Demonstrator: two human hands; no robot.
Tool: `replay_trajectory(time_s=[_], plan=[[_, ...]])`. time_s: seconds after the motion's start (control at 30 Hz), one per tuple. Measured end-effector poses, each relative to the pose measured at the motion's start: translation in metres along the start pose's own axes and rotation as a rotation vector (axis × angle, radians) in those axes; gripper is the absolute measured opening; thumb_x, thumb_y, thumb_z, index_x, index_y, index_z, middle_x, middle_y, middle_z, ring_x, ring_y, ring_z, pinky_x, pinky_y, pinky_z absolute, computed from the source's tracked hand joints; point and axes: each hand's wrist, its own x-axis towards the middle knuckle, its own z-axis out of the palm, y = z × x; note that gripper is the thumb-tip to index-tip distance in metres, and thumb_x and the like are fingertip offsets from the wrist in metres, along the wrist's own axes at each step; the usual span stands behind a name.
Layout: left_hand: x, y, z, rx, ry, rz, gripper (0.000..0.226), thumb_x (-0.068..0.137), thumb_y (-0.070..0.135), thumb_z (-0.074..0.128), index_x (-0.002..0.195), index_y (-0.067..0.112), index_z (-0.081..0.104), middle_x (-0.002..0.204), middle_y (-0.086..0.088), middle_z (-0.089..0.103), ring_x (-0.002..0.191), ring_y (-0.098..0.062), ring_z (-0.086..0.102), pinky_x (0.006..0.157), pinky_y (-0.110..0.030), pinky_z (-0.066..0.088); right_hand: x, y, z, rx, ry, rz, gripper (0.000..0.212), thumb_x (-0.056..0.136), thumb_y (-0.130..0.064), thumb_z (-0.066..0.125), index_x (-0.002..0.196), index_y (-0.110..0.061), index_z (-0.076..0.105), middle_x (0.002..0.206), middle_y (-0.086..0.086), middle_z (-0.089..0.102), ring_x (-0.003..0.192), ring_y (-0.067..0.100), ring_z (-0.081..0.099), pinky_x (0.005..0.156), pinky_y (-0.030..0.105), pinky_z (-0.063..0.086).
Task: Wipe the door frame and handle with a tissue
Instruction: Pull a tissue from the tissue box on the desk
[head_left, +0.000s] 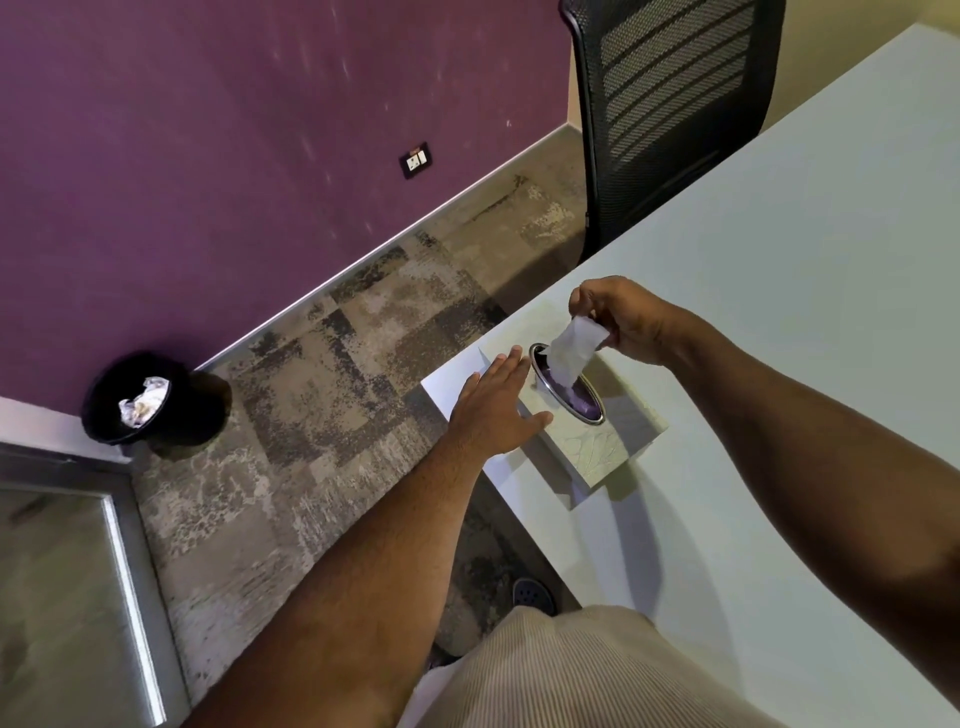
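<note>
A pale counter (779, 260) fills the right side, with a black mesh chair (670, 104) behind it. Near its corner sits a tissue box (597, 441). The left hand (498, 405) lies flat against the box's side, fingers (511, 361) together and straight. The right hand (623, 317) has its fingers (584, 306) pinched on a white tissue (571, 348) rising from the box's oval opening.
</note>
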Motion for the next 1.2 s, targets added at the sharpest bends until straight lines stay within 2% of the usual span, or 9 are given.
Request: replay_trajectory(time_s=[0.2,0.33,0.5,0.63,0.73,0.83,0.93,1.1,1.2], plan=[[-0.001,0.001,-0.001,0.008,-0.002,-0.001,0.089,0.098,0.061,0.051,0.162,0.02,0.006,0.17,0.002,-0.006,0.157,-0.018,-0.002,0.126,-0.047,0.006,-0.009,0.004,-0.006,0.141,-0.068,0.007,0.024,0.065,-0.017,0.044,0.045,-0.015,0.056,0.054,0.002,0.052,0.051,0.013,0.055,0.05,0.018,0.046],[-0.001,0.004,-0.007,-0.071,-0.033,0.0,0.088,0.098,0.054,0.057,0.162,0.018,0.009,0.17,0.0,-0.001,0.157,-0.02,0.001,0.126,-0.049,0.009,-0.017,0.002,-0.006,0.298,-0.075,-0.014,0.027,0.08,-0.011,0.035,0.057,-0.005,0.048,0.061,0.01,0.049,0.054,0.016,0.053,0.056,0.022,0.046],[-0.007,0.0,-0.023,-0.583,0.085,-0.12,0.059,0.102,0.021,0.058,0.156,0.013,0.034,0.161,-0.005,0.036,0.147,-0.023,0.036,0.111,-0.024,0.031,-0.034,-0.013,0.006,0.381,-0.107,-0.066,0.022,0.067,-0.018,0.04,0.048,-0.009,0.047,0.056,0.009,0.047,0.057,0.016,0.048,0.051,0.019,0.045],[-0.028,-0.011,-0.038,-0.889,0.207,-0.235,0.042,0.102,0.005,0.05,0.144,0.013,0.049,0.142,-0.007,0.057,0.131,-0.024,0.054,0.098,-0.029,0.043,-0.042,-0.018,0.025,0.396,-0.123,-0.101,0.028,0.072,-0.017,0.035,0.046,-0.012,0.044,0.057,0.008,0.041,0.058,0.017,0.044,0.051,0.02,0.043],[-0.057,-0.014,-0.052,-1.138,0.283,-0.286,0.027,0.105,0.012,0.048,0.129,0.016,0.059,0.123,-0.009,0.067,0.102,-0.017,0.065,0.08,-0.027,0.048,-0.044,-0.022,0.052,0.37,-0.141,-0.115,0.016,0.063,-0.019,0.039,0.05,-0.012,0.037,0.064,0.011,0.027,0.059,0.021,0.035,0.054,0.028,0.029],[-0.093,-0.021,-0.068,-1.428,0.269,-0.354,0.04,0.111,0.041,0.031,0.119,0.018,0.063,0.109,-0.011,0.072,0.081,-0.016,0.069,0.074,-0.031,0.049,-0.042,-0.026,0.088,0.29,-0.154,-0.146,0.012,0.054,-0.02,0.047,0.051,-0.01,0.04,0.062,0.012,0.032,0.058,0.021,0.034,0.051,0.023,0.032],[-0.128,-0.043,-0.077,-1.532,0.261,-0.374,0.066,0.104,0.063,0.026,0.126,0.014,0.065,0.108,-0.011,0.075,0.083,-0.018,0.07,0.079,-0.034,0.051,-0.039,-0.03,0.132,0.097,-0.262,-0.233,0.007,0.055,-0.009,0.043,0.055,-0.01,0.036,0.06,0.01,0.025,0.056,0.02,0.024,0.052,0.027,0.022],[-0.192,-0.087,-0.078,-1.566,0.407,-0.431,0.057,0.097,0.062,0.048,0.122,0.014,0.069,0.114,-0.007,0.075,0.094,-0.018,0.07,0.087,-0.034,0.051,-0.04,-0.033,0.213,-0.134,-0.532,-0.336,0.026,0.063,-0.003,0.042,0.044,-0.02,0.05,0.05,-0.007,0.044,0.053,0.009,0.038,0.052,0.02,0.034],[-0.231,-0.111,-0.077,-1.681,0.544,-0.497,0.029,0.099,0.045,0.059,0.108,0.018,0.068,0.109,-0.009,0.075,0.091,-0.02,0.069,0.082,-0.033,0.052,-0.046,-0.035,0.261,-0.381,-0.637,-0.376,0.025,0.067,-0.009,0.048,0.045,-0.017,0.057,0.051,-0.004,0.048,0.054,0.012,0.04,0.055,0.021,0.034]])
